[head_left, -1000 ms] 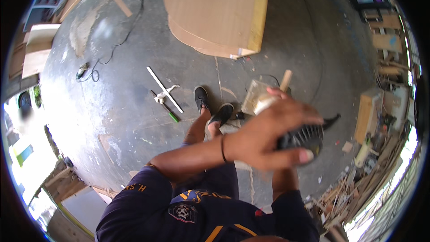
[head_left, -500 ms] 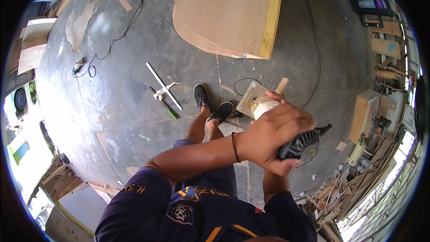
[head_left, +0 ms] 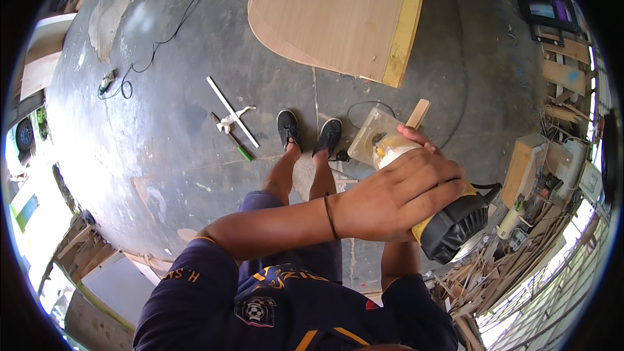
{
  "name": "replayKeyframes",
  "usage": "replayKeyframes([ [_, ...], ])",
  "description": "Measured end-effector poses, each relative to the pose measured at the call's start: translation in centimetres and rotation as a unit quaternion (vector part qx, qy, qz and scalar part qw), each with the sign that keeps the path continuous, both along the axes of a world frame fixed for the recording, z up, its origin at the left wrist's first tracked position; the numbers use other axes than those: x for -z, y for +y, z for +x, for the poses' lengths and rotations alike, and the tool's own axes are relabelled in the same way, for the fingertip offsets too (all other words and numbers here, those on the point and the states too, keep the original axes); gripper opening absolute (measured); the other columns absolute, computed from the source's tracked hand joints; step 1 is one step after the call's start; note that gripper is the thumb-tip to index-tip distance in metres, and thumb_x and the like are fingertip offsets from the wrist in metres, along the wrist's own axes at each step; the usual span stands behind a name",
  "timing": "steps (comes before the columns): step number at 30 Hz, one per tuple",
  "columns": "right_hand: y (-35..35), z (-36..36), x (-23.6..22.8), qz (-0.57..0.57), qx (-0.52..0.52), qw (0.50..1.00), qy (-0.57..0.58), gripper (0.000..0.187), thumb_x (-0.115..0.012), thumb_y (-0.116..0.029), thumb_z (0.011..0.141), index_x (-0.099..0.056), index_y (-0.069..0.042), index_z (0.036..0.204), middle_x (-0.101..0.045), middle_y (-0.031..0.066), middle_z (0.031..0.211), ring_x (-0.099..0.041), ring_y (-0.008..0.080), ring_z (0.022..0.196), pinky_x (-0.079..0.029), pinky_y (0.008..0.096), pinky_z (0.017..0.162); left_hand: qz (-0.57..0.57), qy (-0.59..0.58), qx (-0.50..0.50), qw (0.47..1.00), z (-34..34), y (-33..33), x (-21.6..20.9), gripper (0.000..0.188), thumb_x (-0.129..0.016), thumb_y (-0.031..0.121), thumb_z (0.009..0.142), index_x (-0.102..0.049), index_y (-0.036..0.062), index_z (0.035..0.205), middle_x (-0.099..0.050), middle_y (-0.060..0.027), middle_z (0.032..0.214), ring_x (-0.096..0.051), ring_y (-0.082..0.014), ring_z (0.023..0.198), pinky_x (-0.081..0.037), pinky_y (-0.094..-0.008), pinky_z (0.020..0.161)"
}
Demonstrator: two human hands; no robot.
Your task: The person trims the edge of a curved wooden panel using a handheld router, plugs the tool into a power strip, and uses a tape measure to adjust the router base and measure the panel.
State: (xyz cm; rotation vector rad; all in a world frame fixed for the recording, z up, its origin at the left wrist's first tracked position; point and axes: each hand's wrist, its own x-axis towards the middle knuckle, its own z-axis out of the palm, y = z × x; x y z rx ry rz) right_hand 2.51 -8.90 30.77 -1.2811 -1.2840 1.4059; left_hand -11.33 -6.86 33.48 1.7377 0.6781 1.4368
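A trim router point(head_left: 452, 226) with a yellow and black body is held up before me, its clear square base point(head_left: 364, 146) pointing away to the far left. Over the router's body lies my left hand point(head_left: 406, 195), fingers wrapped across it. My right hand point(head_left: 421, 138) is mostly hidden beneath; only some fingers show, curled beside the white collar point(head_left: 394, 155) near the base. A short wooden strip point(head_left: 418, 114) sticks out past the base by these fingers; how it is attached I cannot make out.
A large curved wooden panel point(head_left: 325, 16) with a yellow edge stands ahead. On the concrete floor lie a white strip point(head_left: 232, 112), a green-handled tool point(head_left: 244, 153) and a corded power tool point(head_left: 107, 81). Wood scraps point(head_left: 478, 286) pile up at the right.
The router has swung slightly right and its back end now tips nearer to me, showing more yellow. My left hand has slid along with it. My feet now stand side by side.
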Motion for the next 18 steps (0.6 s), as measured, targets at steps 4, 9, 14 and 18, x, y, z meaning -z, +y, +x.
replayKeyframes([
  [4,1.0,0.4,0.0,0.007,-0.011,1.0,-0.002,0.037,-0.045,-0.031,0.096,-0.039,-0.016,0.13,-0.05,0.0233,0.124,-0.05,0.0304,0.118,-0.043,0.041,0.099,0.009,-0.04,-0.026,0.999,0.2,0.9,0.2,0.055,-0.069,0.003,0.066,-0.047,-0.0045,0.115,-0.052,-0.0239,0.113,-0.056,-0.0394,0.101,-0.044,-0.0471,0.089],
  [9,2.3,0.5,0.5,0.077,-0.04,0.996,-0.019,0.057,-0.059,-0.027,0.084,-0.032,-0.014,0.133,-0.046,0.0233,0.128,-0.048,0.0323,0.119,-0.042,0.0435,0.1,0.037,-0.006,-0.015,0.999,-0.2,1.6,0.5,0.058,-0.069,0.005,0.068,-0.044,-0.0048,0.119,-0.051,-0.0233,0.114,-0.055,-0.0384,0.101,-0.042,-0.0481,0.092],
  [14,3.7,0.6,2.0,0.213,-0.104,0.968,-0.086,0.08,-0.072,-0.023,0.071,-0.026,-0.012,0.135,-0.043,0.0233,0.132,-0.047,0.0341,0.12,-0.04,0.0461,0.101,0.009,0.01,0.047,0.999,-2.0,3.4,1.2,0.077,-0.078,0.024,0.063,-0.041,0.0,0.127,-0.05,-0.0197,0.121,-0.052,-0.0353,0.109,-0.035,-0.0542,0.098],
  [18,4.2,-1.0,3.9,0.263,-0.079,0.958,-0.082,0.092,-0.077,-0.022,0.065,-0.018,-0.013,0.134,-0.042,0.0269,0.131,-0.048,0.036,0.12,-0.042,0.0464,0.099,-0.04,0.271,0.008,0.962,-7.5,5.1,5.8,0.117,-0.079,0.063,0.051,-0.029,0.0056,0.141,-0.043,-0.0144,0.138,-0.038,-0.0336,0.132,-0.011,-0.0588,0.111],
])
